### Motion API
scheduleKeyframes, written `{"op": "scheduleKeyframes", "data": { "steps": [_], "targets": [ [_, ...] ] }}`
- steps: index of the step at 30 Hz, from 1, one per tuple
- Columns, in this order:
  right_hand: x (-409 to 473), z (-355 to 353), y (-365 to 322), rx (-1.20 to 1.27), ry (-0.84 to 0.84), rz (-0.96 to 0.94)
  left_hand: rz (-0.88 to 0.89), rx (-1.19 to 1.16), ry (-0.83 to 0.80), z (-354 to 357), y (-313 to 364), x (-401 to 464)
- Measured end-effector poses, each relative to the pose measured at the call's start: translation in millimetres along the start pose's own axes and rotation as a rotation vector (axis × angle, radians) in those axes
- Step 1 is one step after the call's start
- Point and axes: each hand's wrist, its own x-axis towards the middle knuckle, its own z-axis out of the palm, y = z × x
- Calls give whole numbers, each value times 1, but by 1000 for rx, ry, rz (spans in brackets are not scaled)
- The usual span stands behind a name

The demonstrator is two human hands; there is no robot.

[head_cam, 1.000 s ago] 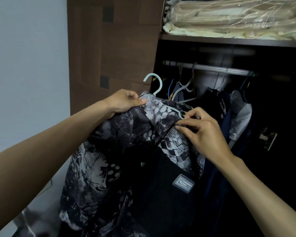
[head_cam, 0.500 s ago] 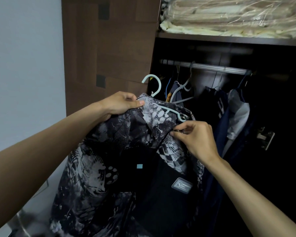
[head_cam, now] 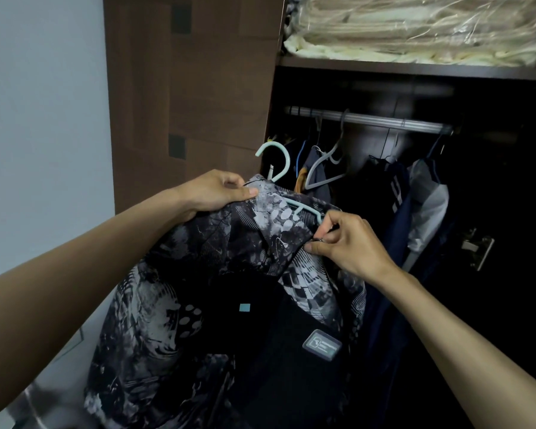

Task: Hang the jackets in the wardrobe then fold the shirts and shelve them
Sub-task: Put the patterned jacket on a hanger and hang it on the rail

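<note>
Jacket w/ mint hanger: left hand grips collar, right hand fingers pinch, maybe the zip.

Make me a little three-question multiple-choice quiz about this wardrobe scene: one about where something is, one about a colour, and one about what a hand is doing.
1. Where is the wrapped bedding?
A. on the shelf above the rail
B. on the floor
C. hanging from the rail

2. What colour is the hanger in the patterned jacket?
A. red
B. pale mint green
C. black

3. What is the right hand doing?
A. hanging idle
B. gripping the rail
C. pinching the jacket's front edge

Answers: 1 A, it lies over the rail; 2 B, its hook shows pale green; 3 C, fingertips pinch the fabric while the left hand holds the collar.
</note>
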Motion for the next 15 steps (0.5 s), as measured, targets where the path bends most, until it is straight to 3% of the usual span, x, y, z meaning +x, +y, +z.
{"op": "scheduleKeyframes", "data": {
  "steps": [4, 7, 9, 11, 13, 15],
  "targets": [
    [-1, -21, -8, 220, -279, 35, 60, 3, -31, 2, -5, 1],
    [17, -39, -19, 406, -73, 59, 165, -10, -119, 10, 1, -3],
    [30, -43, -24, 235, 85, -37, 232, 17, -194, 19, 9, -5],
    [37, -41, -26, 155, 80, -107, 298, 58, -220, 27, 17, -7],
    [40, -39, -25, 232, 66, -87, 365, 111, -167, 30, 18, -8],
    [37, -42, -21, 308, 66, -47, 426, 173, -13, 24, 11, -7]
  ]
}}
